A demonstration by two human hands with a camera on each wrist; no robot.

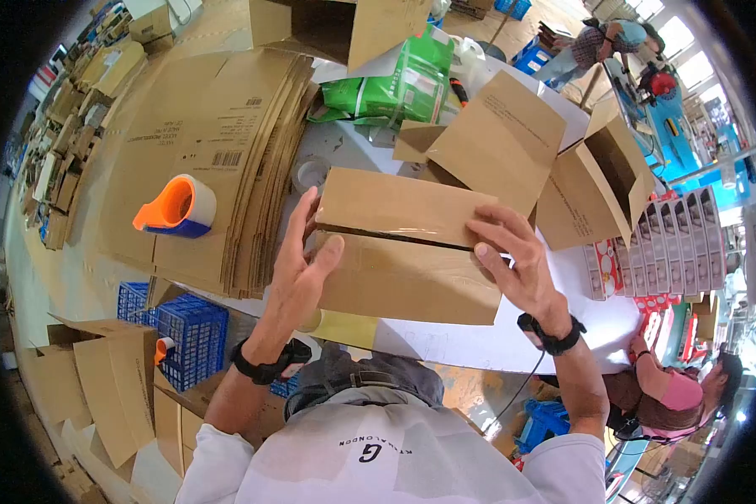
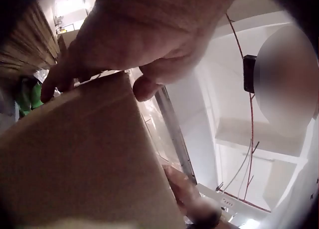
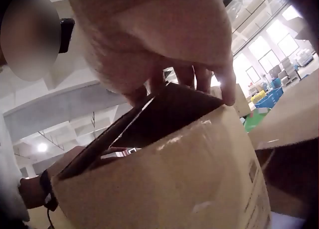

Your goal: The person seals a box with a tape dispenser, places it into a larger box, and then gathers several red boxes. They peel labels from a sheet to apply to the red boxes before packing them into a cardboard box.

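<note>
A brown cardboard box (image 1: 407, 277) stands on the white table, its two long top flaps angled up with a narrow dark gap between them. My left hand (image 1: 298, 273) lies along its left end, fingers fairly straight and the thumb on the near flap's corner. At the right end my right hand (image 1: 517, 260) grips the flap ends with bent fingers, thumb on the near flap, fingers on the far flap (image 1: 407, 206). In the right wrist view the dark opening (image 3: 169, 114) shows below the fingertips. Inside the box is mostly hidden.
Flattened cartons (image 1: 185, 151) are stacked left with an orange tape dispenser (image 1: 181, 208) on top. Behind the box lie a green bag (image 1: 403, 84) and an open carton (image 1: 508, 139). Another open carton (image 1: 584, 193) and grey trays (image 1: 676, 239) stand right. Blue crates (image 1: 191, 336) sit lower left.
</note>
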